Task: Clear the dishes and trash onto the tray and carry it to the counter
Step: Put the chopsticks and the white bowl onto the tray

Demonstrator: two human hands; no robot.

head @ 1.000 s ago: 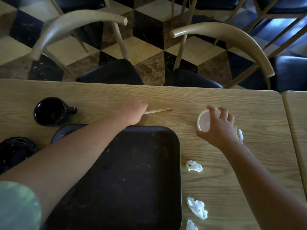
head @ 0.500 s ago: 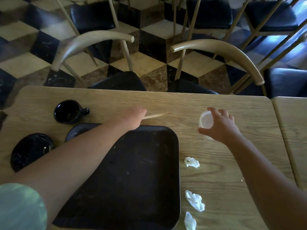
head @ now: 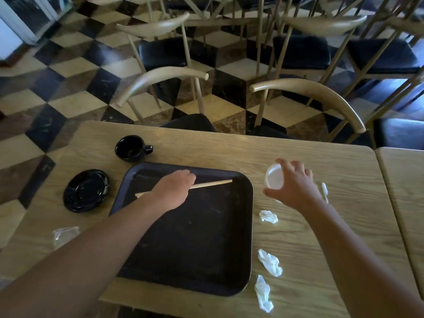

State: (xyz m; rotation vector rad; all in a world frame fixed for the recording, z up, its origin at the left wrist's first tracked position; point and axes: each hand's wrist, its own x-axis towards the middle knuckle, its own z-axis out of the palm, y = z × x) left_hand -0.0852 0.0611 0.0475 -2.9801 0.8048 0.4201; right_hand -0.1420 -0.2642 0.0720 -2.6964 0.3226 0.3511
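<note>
Chopsticks are in the left hand, fist closed around the middle of the pair, held over the far part of the tray. I can't tell if they touch it yet. The right hand is wrapped around a small white cup just right of the tray, fingers curled on the rim, cup apparently lifted a bit off the table.

Stuff that could go sideways, imo: the chopsticks are thin, smooth and round-ish, so if they get dropped from any height on that slick flat tray they could roll or bounce over the low lip. The cup looks like light plastic, so a loose pinch could tip it or send it skidding.

Still on the table: a glossy black mug far left, a shiny black saucer left of the tray, and crumpled white tissues on the right, one near the cup, two nearer. Those are soft and featherweight, easy to blow off during the carry. There's also a clear crinkly wrapper at the near left, easy to miss against the pale wood grain.
</note>
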